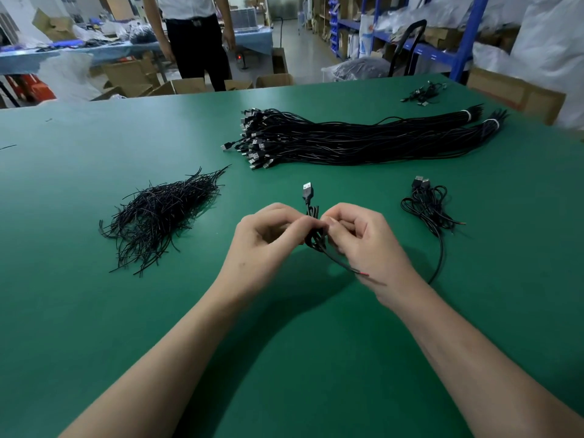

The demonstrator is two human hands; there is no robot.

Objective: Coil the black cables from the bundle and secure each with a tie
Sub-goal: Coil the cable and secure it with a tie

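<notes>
A coiled black cable (313, 238) is pinched between my left hand (268, 235) and my right hand (357, 238) above the green table (94, 311). Its USB plug (307, 188) sticks up past my fingers, and its bare red-tipped end trails down to the right. The large bundle of black cables (347, 140) lies farther back, bound with white ties at its right end. A pile of black ties (158, 213) lies to the left. Coiled cables (426, 203) rest on the right. Whether a tie is around the held coil is hidden by my fingers.
A person in a white shirt and black trousers (196, 36) stands beyond the table's far edge. A small cluster of cables (423, 93) lies at the far right. Cardboard boxes (518, 93) and blue shelving (410, 33) surround the table.
</notes>
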